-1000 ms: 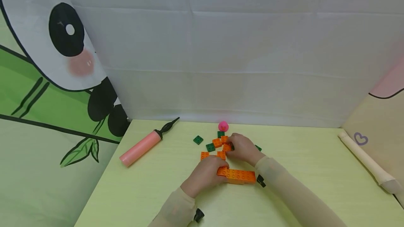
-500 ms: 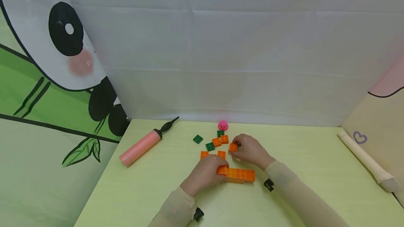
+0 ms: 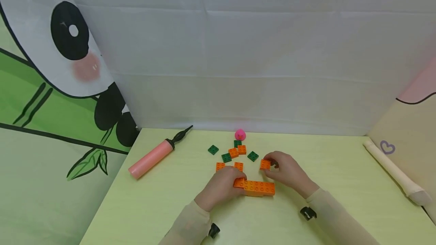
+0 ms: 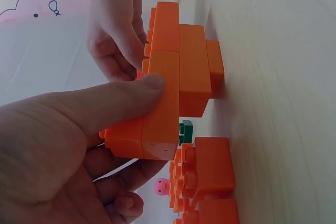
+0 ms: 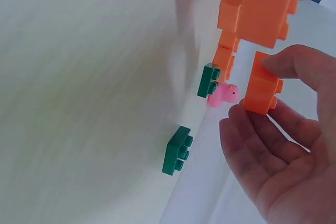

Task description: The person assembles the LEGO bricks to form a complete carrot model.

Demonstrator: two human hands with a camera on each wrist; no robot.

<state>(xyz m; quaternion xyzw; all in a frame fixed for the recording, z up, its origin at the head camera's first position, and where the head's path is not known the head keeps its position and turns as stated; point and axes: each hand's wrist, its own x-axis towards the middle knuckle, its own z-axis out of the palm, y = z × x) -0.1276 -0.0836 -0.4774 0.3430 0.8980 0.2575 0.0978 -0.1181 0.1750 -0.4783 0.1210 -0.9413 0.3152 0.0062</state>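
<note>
My left hand grips the left end of a stepped assembly of orange building bricks. In the left wrist view the thumb lies along the side of the joined bricks, with narrower layers stacked beneath the long top row. To the right, my right hand pinches a small orange brick. The right wrist view shows that brick between thumb and fingertips, studs facing the palm. It is beyond the assembly's right end, apart from it.
Behind the hands lie loose orange bricks and several green bricks. A pink toy duck sits near the back edge. At left rests a pink hand pump; a pale roll lines the table's right side.
My right hand has drawn the small orange brick out of the loose group, rightward and nearer. A green brick behind it has come into view. The left hand and assembly stay put.
</note>
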